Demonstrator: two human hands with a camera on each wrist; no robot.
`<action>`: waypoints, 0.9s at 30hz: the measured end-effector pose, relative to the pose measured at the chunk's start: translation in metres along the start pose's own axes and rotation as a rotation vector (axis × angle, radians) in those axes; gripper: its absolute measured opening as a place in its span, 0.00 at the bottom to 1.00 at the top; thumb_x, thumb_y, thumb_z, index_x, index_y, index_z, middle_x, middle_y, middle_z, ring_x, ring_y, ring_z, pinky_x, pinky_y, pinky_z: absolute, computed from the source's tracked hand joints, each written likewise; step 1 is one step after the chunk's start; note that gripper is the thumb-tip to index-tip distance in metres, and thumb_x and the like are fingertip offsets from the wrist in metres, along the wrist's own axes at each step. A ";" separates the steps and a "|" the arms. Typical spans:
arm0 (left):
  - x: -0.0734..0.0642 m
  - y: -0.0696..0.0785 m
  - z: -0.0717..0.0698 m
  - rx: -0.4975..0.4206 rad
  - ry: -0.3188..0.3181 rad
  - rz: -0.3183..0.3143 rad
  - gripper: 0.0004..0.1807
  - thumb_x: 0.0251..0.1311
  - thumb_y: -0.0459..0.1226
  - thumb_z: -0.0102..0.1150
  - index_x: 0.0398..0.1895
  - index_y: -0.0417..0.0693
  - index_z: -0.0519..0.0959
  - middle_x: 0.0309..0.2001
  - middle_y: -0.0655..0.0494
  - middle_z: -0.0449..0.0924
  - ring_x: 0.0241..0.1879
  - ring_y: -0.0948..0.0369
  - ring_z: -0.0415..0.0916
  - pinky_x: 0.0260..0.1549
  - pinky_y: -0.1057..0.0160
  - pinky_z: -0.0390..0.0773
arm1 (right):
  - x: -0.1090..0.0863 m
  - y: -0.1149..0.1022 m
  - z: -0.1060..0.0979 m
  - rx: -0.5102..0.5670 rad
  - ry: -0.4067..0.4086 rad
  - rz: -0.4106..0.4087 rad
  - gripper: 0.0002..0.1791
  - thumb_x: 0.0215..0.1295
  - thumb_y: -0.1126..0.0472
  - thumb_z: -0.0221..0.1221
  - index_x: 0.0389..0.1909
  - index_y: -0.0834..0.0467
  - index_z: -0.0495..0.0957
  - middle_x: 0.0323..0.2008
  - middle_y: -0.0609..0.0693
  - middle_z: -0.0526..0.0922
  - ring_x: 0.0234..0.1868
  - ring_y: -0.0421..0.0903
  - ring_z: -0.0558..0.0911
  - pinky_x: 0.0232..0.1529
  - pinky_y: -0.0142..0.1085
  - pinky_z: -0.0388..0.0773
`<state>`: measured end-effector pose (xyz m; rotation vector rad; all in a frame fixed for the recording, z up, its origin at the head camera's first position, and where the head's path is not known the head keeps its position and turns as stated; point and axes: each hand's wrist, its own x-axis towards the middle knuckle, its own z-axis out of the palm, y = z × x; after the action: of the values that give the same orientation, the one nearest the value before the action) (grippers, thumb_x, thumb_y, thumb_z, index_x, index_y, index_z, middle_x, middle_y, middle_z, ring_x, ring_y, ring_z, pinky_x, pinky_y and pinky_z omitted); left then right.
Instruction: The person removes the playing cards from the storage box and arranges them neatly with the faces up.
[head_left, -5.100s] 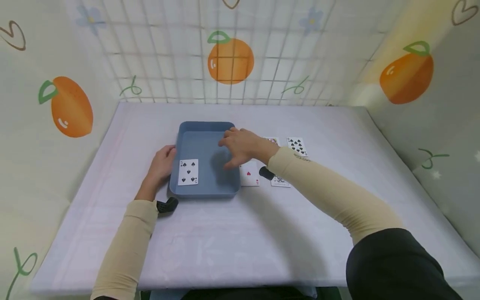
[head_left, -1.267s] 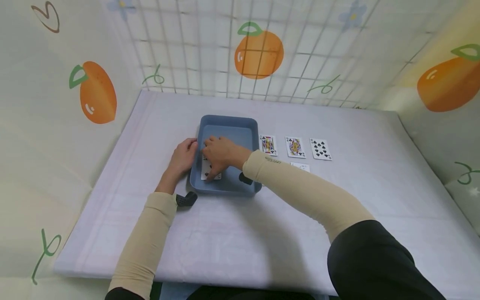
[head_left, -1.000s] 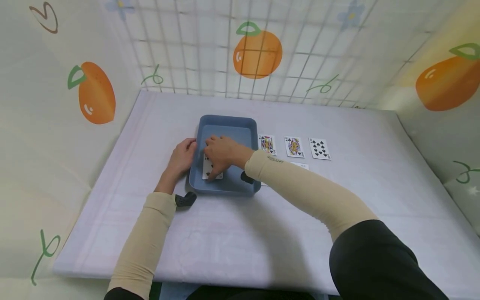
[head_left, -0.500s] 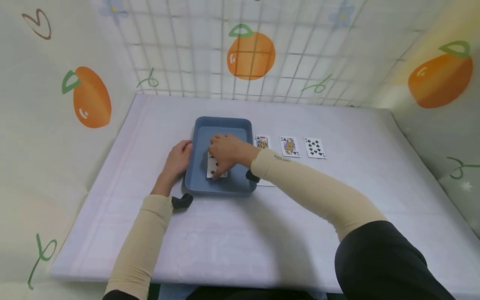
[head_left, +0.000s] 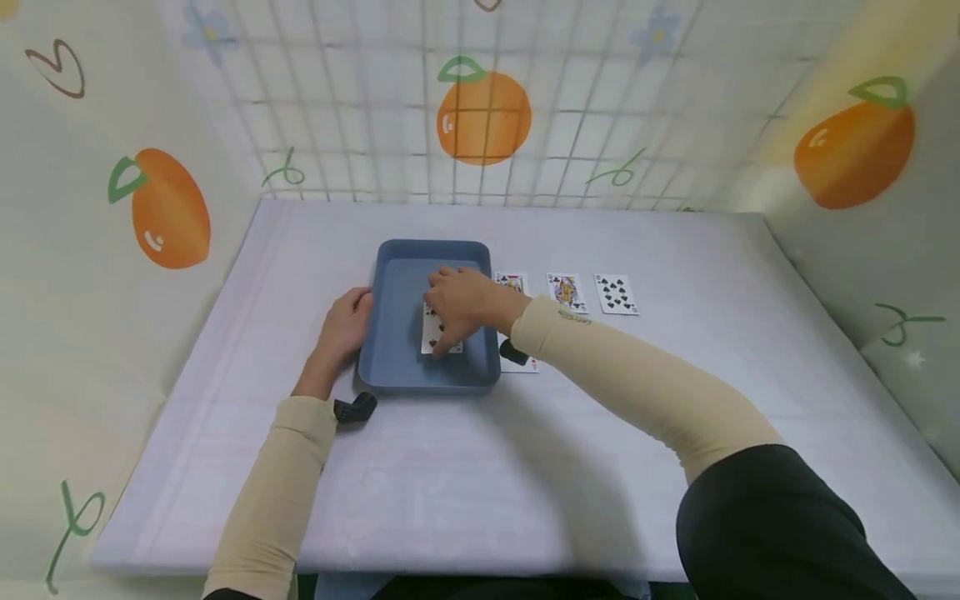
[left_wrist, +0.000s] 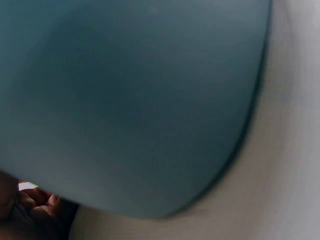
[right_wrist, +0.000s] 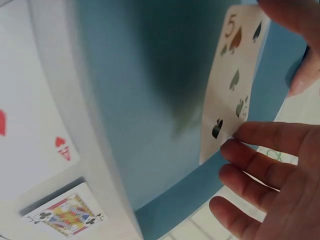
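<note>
A blue-grey tray lies on the white-covered table. Inside it is a five of spades playing card. My right hand reaches into the tray and holds this card by its opposite ends, thumb at the near end, fingers at the far end. In the right wrist view the card looks tilted between thumb and fingers. My left hand rests against the tray's left side; its fingertips are hidden. The blue tray wall fills most of the left wrist view.
Right of the tray lie a jack of clubs, a queen card, a spade card with several pips and an ace of hearts. My right sleeve crosses over that side. A patterned backdrop encloses the table.
Five seconds ago my right hand hung above the tray's right side, fingers spread. It has since taken the five of spades and shifted it rightward within the tray. My left hand stays put.
</note>
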<state>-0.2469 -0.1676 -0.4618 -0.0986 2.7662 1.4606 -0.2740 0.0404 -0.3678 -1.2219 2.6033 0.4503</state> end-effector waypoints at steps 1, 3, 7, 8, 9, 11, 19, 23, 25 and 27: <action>0.000 0.000 0.000 0.001 -0.002 0.001 0.26 0.78 0.44 0.35 0.70 0.38 0.65 0.68 0.39 0.68 0.67 0.44 0.64 0.66 0.47 0.63 | -0.002 0.001 0.001 0.003 0.001 0.003 0.45 0.48 0.28 0.64 0.58 0.58 0.78 0.51 0.54 0.75 0.52 0.49 0.70 0.55 0.46 0.73; -0.001 0.000 0.000 0.007 -0.004 0.006 0.26 0.78 0.44 0.35 0.70 0.38 0.65 0.68 0.39 0.67 0.68 0.44 0.63 0.67 0.47 0.62 | -0.006 0.003 0.002 0.006 0.002 0.007 0.45 0.49 0.28 0.64 0.58 0.58 0.78 0.51 0.54 0.75 0.51 0.49 0.70 0.54 0.46 0.73; -0.003 0.001 -0.001 0.017 -0.001 0.012 0.26 0.78 0.43 0.35 0.70 0.37 0.66 0.68 0.38 0.67 0.69 0.44 0.62 0.67 0.46 0.61 | -0.012 0.008 0.003 0.011 0.003 0.015 0.46 0.49 0.28 0.64 0.59 0.58 0.77 0.51 0.54 0.76 0.52 0.50 0.71 0.55 0.48 0.73; -0.004 0.001 -0.001 0.022 -0.001 0.014 0.26 0.78 0.43 0.35 0.70 0.37 0.66 0.68 0.38 0.67 0.69 0.44 0.62 0.67 0.46 0.60 | -0.014 0.010 0.004 0.013 0.005 0.018 0.46 0.48 0.28 0.64 0.59 0.59 0.77 0.52 0.54 0.76 0.52 0.50 0.71 0.56 0.49 0.73; -0.004 0.002 -0.001 0.025 -0.001 0.014 0.26 0.78 0.43 0.35 0.70 0.37 0.66 0.68 0.38 0.67 0.69 0.44 0.62 0.67 0.46 0.60 | -0.016 0.011 0.005 0.016 0.006 0.021 0.46 0.48 0.28 0.64 0.59 0.58 0.77 0.52 0.54 0.76 0.53 0.51 0.71 0.57 0.49 0.72; -0.004 0.002 0.000 0.028 -0.002 0.016 0.26 0.78 0.43 0.35 0.70 0.37 0.66 0.68 0.37 0.67 0.68 0.43 0.62 0.67 0.46 0.61 | -0.020 0.015 0.006 0.018 0.011 0.027 0.46 0.48 0.28 0.64 0.59 0.59 0.77 0.52 0.54 0.76 0.53 0.51 0.71 0.57 0.50 0.72; -0.005 0.003 0.001 0.028 -0.016 0.002 0.27 0.78 0.44 0.34 0.71 0.38 0.65 0.68 0.38 0.66 0.68 0.43 0.62 0.67 0.46 0.61 | -0.034 0.027 0.013 0.039 0.018 0.049 0.45 0.47 0.29 0.65 0.58 0.59 0.78 0.50 0.55 0.76 0.51 0.51 0.70 0.52 0.47 0.73; -0.007 0.004 0.000 0.019 -0.028 -0.018 0.27 0.78 0.45 0.33 0.72 0.39 0.64 0.70 0.39 0.65 0.70 0.44 0.60 0.68 0.45 0.60 | -0.040 0.029 0.015 0.051 0.019 0.058 0.46 0.48 0.29 0.64 0.61 0.59 0.77 0.50 0.55 0.76 0.50 0.50 0.71 0.50 0.46 0.73; -0.008 0.005 0.000 0.015 -0.029 -0.019 0.27 0.79 0.45 0.33 0.72 0.39 0.63 0.70 0.39 0.64 0.70 0.44 0.60 0.68 0.45 0.59 | -0.042 0.030 0.015 0.054 0.027 0.056 0.47 0.48 0.29 0.64 0.62 0.59 0.76 0.50 0.55 0.76 0.50 0.50 0.71 0.49 0.45 0.74; -0.009 0.006 0.000 0.013 -0.029 -0.018 0.27 0.79 0.45 0.33 0.72 0.39 0.63 0.70 0.39 0.64 0.70 0.44 0.59 0.68 0.46 0.59 | -0.044 0.032 0.016 0.053 0.038 0.051 0.48 0.48 0.29 0.64 0.62 0.59 0.76 0.50 0.55 0.76 0.49 0.50 0.71 0.49 0.45 0.74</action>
<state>-0.2380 -0.1640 -0.4569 -0.1006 2.7442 1.4281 -0.2698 0.0964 -0.3622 -1.1610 2.6651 0.3683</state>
